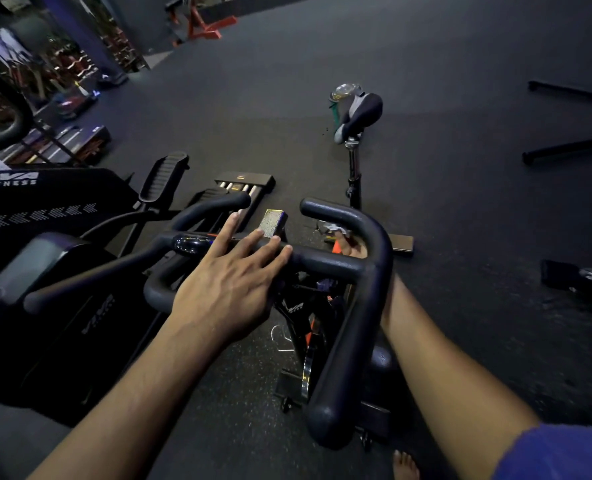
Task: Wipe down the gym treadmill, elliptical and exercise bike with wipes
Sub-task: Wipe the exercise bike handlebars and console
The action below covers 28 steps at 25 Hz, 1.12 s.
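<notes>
Two bare hands work at one exercise bike (322,306). Left hand (232,271) lies flat on the handlebar (325,263), fingers straight and spread across the crossbar, fingertips beside the small display (273,223) — a released grip, holding nothing. Right hand (351,247) reaches under the right-hand horn of the handlebar and is mostly hidden by it; something pale, perhaps one wipe (334,228), shows at its fingers, though I cannot tell whether that grip is closed on it. The crossbar runs left to right under the left palm, and two horns point away from the person, toward the saddle (360,114), which sits well beyond both hands. The bike's long axis runs from near the person up the view. One elliptical (62,244) stands just left of it on the dark floor (460,202).
</notes>
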{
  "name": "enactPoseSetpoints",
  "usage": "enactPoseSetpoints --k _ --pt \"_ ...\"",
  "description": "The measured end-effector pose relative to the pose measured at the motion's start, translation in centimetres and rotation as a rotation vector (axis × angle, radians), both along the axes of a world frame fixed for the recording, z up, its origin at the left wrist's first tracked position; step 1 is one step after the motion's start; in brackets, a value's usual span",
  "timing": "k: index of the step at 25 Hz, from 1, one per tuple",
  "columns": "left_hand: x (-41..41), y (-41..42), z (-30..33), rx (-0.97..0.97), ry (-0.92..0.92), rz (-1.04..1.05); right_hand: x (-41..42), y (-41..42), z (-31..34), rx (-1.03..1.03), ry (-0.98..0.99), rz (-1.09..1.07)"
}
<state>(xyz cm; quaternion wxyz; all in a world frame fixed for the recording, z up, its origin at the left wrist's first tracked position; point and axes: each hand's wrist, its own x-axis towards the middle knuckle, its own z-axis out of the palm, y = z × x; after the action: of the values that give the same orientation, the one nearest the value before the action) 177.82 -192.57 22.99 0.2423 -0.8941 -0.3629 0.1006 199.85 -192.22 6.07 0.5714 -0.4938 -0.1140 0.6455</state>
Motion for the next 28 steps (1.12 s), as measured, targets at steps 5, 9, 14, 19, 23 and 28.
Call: enactPoseSetpoints --k 5,9,14,19,23,28 --pt "-0.1 0.2 -0.2 0.008 0.029 0.0 1.9 1.3 -0.1 0.172 0.397 -0.286" --pt "-0.2 0.3 -0.2 0.015 0.034 -0.004 1.8 -0.6 -1.4 0.208 0.42 -0.311" --pt "0.0 0.2 0.0 -0.015 0.044 0.024 0.7 0.3 1.0 0.148 0.379 -0.353" --pt "0.2 0.0 0.2 -0.006 0.044 0.016 -0.1 -1.9 1.3 0.115 0.375 -0.342" --pt "0.1 -0.1 0.2 -0.035 0.061 0.06 -1.9 -6.4 0.7 0.102 0.327 -0.377" --pt "0.1 -0.1 0.2 -0.048 0.093 0.047 -1.4 -7.2 2.1 0.08 0.236 -0.42"
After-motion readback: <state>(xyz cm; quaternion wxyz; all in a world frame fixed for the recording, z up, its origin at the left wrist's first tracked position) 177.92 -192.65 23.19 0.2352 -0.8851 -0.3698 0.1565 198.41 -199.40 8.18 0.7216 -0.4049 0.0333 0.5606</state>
